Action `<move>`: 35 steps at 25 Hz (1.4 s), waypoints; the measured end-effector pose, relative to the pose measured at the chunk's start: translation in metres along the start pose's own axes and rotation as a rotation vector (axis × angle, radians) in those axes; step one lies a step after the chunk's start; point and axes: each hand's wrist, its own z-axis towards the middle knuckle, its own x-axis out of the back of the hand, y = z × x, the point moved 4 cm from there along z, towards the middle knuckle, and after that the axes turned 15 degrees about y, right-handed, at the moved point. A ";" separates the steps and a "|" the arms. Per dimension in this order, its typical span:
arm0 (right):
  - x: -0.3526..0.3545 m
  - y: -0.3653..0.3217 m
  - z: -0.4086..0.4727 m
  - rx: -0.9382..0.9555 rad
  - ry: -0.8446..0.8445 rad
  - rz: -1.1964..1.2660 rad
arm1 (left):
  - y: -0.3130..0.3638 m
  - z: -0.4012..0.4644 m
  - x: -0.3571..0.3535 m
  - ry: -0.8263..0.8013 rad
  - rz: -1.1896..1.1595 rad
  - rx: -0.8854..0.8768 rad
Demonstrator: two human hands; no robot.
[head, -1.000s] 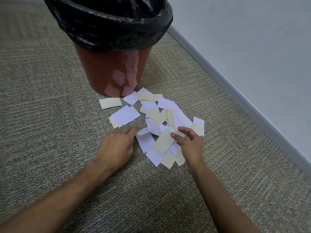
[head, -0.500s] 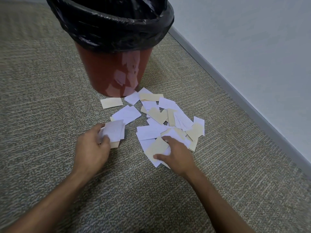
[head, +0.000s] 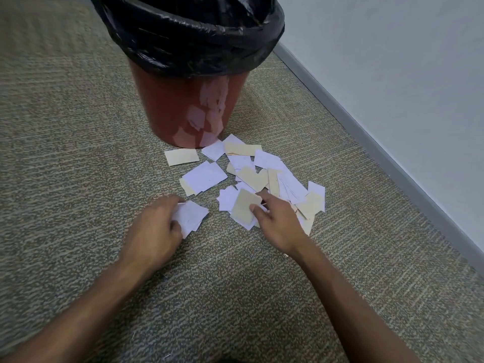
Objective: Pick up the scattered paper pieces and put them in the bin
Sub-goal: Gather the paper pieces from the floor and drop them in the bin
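Paper pieces (head: 262, 174) pinched in both hands' curled fingers (head: 252, 208), others just beyond them.

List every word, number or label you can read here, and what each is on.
None can be read.
Paper pieces: white or tan, with no legible print.
Bin: no label; the pale patches are reflections.
Bin liner: plain black.
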 end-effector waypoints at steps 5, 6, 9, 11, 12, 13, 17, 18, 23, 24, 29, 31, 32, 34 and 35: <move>-0.020 -0.005 0.022 0.187 -0.108 -0.416 | -0.001 0.000 -0.003 -0.025 0.028 -0.034; -0.022 -0.007 0.029 0.222 -0.121 -0.461 | -0.002 0.001 -0.004 -0.023 0.030 -0.033; -0.031 -0.007 0.042 0.274 -0.188 -0.602 | 0.000 0.001 -0.004 -0.030 0.044 -0.029; -0.033 -0.006 0.049 0.242 -0.242 -0.625 | 0.001 0.000 -0.003 -0.039 0.049 -0.024; -0.033 -0.006 0.051 0.213 -0.260 -0.608 | 0.001 0.001 -0.002 -0.041 0.046 -0.014; -0.034 -0.006 0.053 0.189 -0.270 -0.589 | 0.000 0.002 -0.002 -0.040 0.041 -0.008; -0.037 -0.006 0.051 0.154 -0.252 -0.563 | -0.002 0.001 -0.001 -0.032 0.035 0.000; -0.036 -0.005 0.050 0.135 -0.249 -0.545 | -0.002 0.001 -0.001 -0.028 0.036 0.002; -0.020 -0.010 0.043 0.052 -0.157 -0.290 | 0.001 0.002 0.005 0.021 0.007 -0.004; -0.015 -0.011 0.039 0.014 -0.116 -0.172 | 0.000 0.001 0.007 0.034 -0.010 0.002; 0.020 -0.034 0.026 -0.213 0.076 0.330 | -0.002 0.013 0.024 0.144 -0.185 0.096; 0.041 -0.050 0.028 -0.265 0.134 0.474 | 0.011 0.021 0.038 0.233 -0.305 0.099; 0.053 -0.062 0.032 -0.261 0.159 0.519 | 0.022 0.025 0.048 0.281 -0.369 0.095; 0.085 -0.091 0.042 -0.207 0.234 0.593 | 0.048 0.042 0.078 0.391 -0.476 0.061; 0.104 -0.110 0.051 -0.171 0.295 0.646 | 0.063 0.054 0.098 0.457 -0.509 0.024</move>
